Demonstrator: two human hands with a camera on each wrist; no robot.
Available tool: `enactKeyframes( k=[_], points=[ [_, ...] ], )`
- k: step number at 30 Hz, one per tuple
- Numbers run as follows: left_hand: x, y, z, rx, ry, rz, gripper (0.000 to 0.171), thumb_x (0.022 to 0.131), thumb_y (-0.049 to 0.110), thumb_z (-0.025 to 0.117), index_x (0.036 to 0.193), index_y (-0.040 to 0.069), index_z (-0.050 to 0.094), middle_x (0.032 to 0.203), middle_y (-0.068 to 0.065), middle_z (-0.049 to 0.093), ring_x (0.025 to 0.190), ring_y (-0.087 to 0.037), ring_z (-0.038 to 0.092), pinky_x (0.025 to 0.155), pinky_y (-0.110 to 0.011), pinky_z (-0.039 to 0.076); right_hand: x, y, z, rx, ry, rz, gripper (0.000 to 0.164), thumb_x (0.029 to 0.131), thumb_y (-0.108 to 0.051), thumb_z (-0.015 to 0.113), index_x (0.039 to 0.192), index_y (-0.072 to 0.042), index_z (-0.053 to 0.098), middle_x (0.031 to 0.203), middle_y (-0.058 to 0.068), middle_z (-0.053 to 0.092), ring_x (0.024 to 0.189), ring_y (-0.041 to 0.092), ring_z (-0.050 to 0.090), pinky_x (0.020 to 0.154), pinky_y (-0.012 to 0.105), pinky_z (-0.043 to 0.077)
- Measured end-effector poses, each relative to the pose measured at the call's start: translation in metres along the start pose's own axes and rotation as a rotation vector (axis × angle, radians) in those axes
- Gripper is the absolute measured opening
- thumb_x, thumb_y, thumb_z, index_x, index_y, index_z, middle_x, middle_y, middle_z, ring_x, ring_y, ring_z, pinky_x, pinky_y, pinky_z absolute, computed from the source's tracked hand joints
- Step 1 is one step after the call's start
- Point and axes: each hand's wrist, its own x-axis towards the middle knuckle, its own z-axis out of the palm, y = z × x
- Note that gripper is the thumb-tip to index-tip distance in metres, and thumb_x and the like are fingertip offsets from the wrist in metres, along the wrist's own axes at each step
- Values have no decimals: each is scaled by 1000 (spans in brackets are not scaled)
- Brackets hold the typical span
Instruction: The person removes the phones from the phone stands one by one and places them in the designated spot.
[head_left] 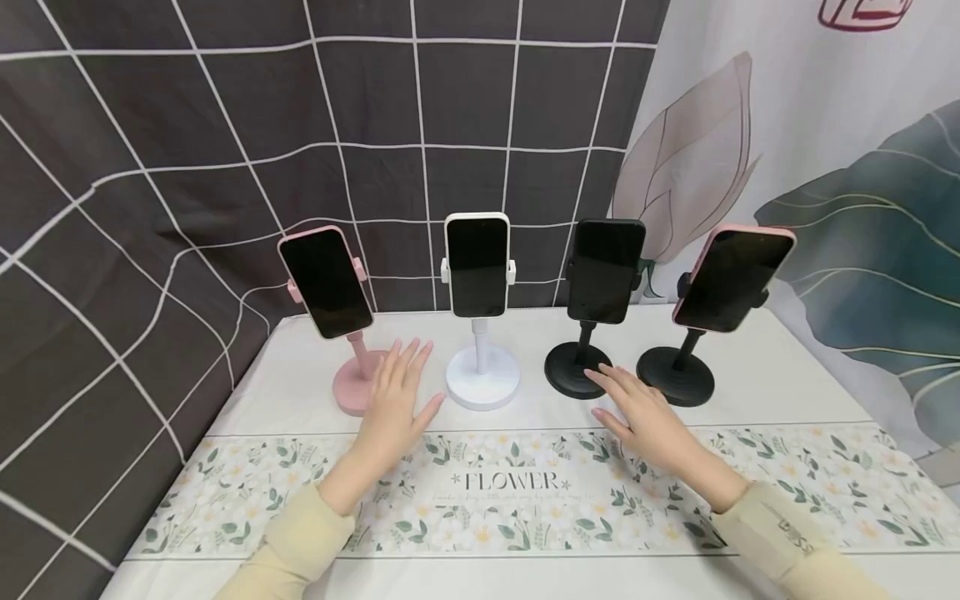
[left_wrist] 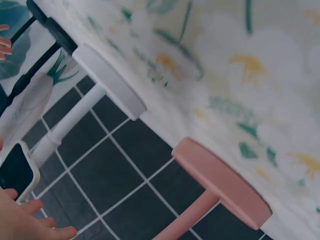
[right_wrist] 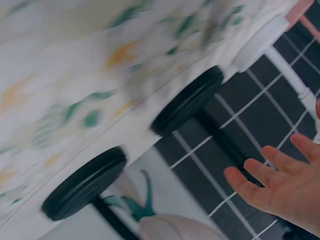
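Note:
Four is not counted here; several phones stand upright in round-based holders along the table's back. A pink-framed phone (head_left: 327,282) leans in a pink stand (head_left: 360,382) at the left. Beside it a white phone (head_left: 477,265) sits in a white stand (head_left: 483,376). Further right, a black phone (head_left: 606,271) and another pink-framed phone (head_left: 733,279) are held by black stands (head_left: 576,370). My left hand (head_left: 393,408), fingers spread, hovers in front of the pink stand, holding nothing. My right hand (head_left: 647,421) reaches toward the black stands with loose fingers, also holding nothing.
A white tablecloth with a floral band (head_left: 517,492) lettered "FLOWER" covers the table. Behind it hangs a dark cloth with a white grid (head_left: 465,100). A curtain with leaf prints (head_left: 877,242) hangs at the right.

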Motion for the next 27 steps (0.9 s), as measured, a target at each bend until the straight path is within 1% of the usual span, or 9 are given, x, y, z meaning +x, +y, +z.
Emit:
enactKeyframes(
  k=[3,6,10,13,15,18,20,23,27],
  points=[
    [5,0,-9,-50,90,14,66,84,26,57,140,9,25,139,-21,36,131,-32,19,103,-61,25,11,-16,-2,92,96,-57,42,87,-20,56,126,-8,46,127,20,50,116,35,44,89,59,42],
    [10,-2,-17,-69,162,35,66,82,22,60,137,7,29,134,-22,41,127,-32,29,99,-60,31,22,-36,-6,200,138,-107,35,87,-17,56,121,-7,51,122,15,55,113,27,47,90,52,45],
    [17,-2,-25,-71,217,60,63,81,22,60,135,6,33,131,-21,45,121,-31,36,97,-58,35,37,-60,-12,327,134,-133,31,89,-18,53,119,-8,52,119,10,58,110,20,49,86,48,48],
    [25,1,-30,-102,286,89,57,81,20,59,132,5,39,125,-21,51,115,-30,44,91,-54,42,49,-76,-15,418,124,-136,29,90,-18,52,117,-9,53,117,10,59,107,18,51,83,47,50],
    [29,4,-35,-122,355,122,53,80,18,59,129,5,43,118,-20,56,107,-29,50,83,-50,47,58,-86,-16,476,117,-141,27,90,-17,51,116,-8,54,116,11,60,107,17,51,83,48,50],
    [34,9,-42,-123,480,188,44,80,16,56,122,3,50,103,-19,63,90,-27,58,69,-47,52,73,-101,-16,544,112,-160,26,90,-16,51,114,-7,55,115,12,62,105,16,53,81,46,50],
    [39,11,-49,-106,546,226,41,81,17,53,119,2,53,96,-18,66,84,-26,60,65,-46,52,83,-109,-16,593,114,-172,25,90,-15,51,113,-6,56,114,13,62,103,16,54,80,45,50],
    [47,13,-57,-100,617,253,39,82,17,51,116,0,54,93,-18,67,85,-27,59,69,-46,52,100,-121,-16,675,114,-184,25,90,-13,50,113,-5,55,112,14,63,100,16,55,79,44,51],
    [59,12,-66,-138,676,245,39,80,13,52,115,-3,53,95,-20,66,90,-29,57,75,-46,50,125,-135,-16,805,107,-207,24,90,-9,49,112,0,54,111,19,61,101,19,55,82,45,50]
  ],
)
